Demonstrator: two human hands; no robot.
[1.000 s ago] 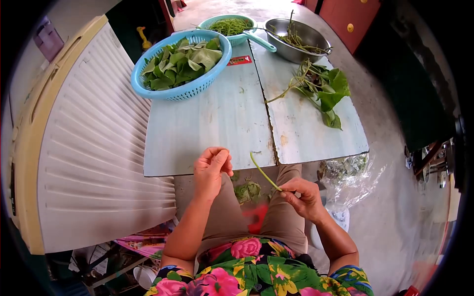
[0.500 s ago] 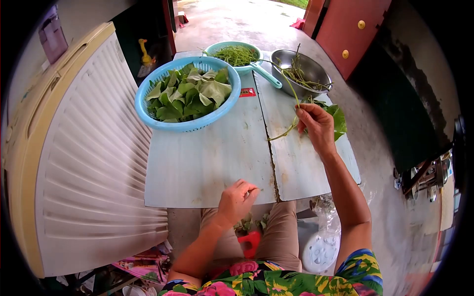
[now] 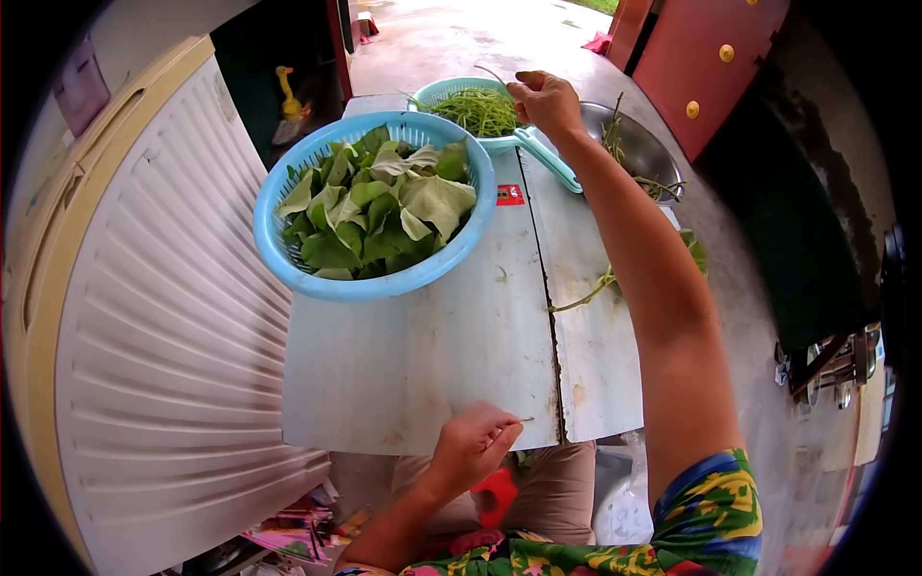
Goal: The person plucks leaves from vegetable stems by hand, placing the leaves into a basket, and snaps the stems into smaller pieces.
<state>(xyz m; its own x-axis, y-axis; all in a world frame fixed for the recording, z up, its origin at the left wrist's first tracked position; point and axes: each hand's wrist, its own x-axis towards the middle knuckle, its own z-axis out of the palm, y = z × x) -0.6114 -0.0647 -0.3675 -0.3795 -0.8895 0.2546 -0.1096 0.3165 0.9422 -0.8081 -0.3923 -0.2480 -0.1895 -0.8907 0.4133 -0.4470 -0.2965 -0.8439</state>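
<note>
My right hand reaches to the far side of the table, fingers pinched on a thin green stem above the mint colander. Cut green stems fill that colander. At the table's near edge my left hand is closed, with a short bit of stem poking out past its fingers. A leafy vine lies on the right of the table, partly hidden by my right forearm. Broad green leaves are heaped in a blue plastic basket at the left.
A steel bowl with several stems stands at the far right, behind my arm. The colander's handle points toward it. A dark seam splits the pale table. A white ridged panel stands along the left side.
My right hand has moved forward and left, from beside the vine to above the mint colander. My left hand stays near the table edge, and a stem bit now shows at its fingers.
</note>
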